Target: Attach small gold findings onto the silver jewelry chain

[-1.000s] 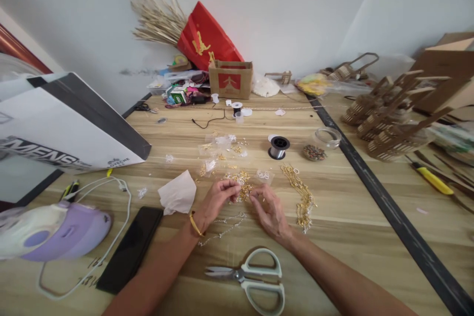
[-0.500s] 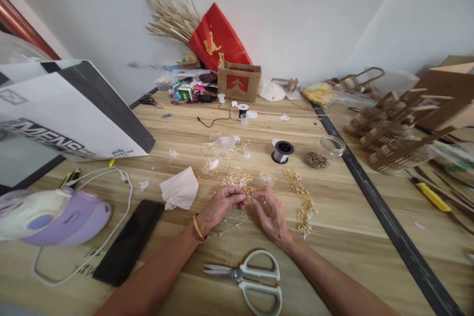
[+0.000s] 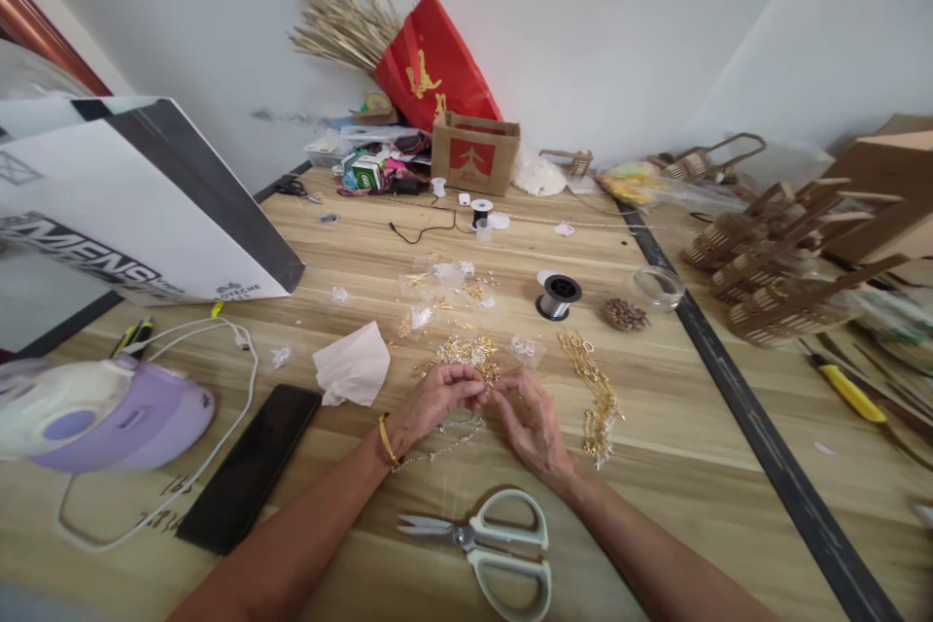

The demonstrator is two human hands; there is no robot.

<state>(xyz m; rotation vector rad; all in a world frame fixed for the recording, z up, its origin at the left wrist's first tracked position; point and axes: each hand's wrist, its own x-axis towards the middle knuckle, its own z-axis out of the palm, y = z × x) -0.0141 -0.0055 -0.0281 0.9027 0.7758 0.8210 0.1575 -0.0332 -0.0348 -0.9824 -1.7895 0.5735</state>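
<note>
My left hand (image 3: 446, 399) and my right hand (image 3: 531, 418) meet at the fingertips, both pinched closed. What lies between the fingers is too small to make out. A silvery beaded chain (image 3: 446, 450) trails on the table below my left hand, its upper end partly hidden by the fingers. Just beyond the fingertips lies a pile of gold and silver beads (image 3: 466, 352). To the right of my right hand rests a bundle of gold chains (image 3: 598, 403). Nearer to me, between my forearms, white-handled scissors (image 3: 481, 536) lie with blades pointing left.
A spool of wire (image 3: 560, 297) stands beyond my right hand, beside dark mixed beads (image 3: 625, 314) and a clear round container (image 3: 657, 288). A tissue (image 3: 354, 364), a black phone (image 3: 252, 466) and a purple-white device (image 3: 138, 413) lie left. Small woven baskets (image 3: 787, 262) stand right.
Both hands stay pinched together in nearly the same place, their fingertips slightly closer. The camera view has tilted a little; the objects on the table have not moved.
</note>
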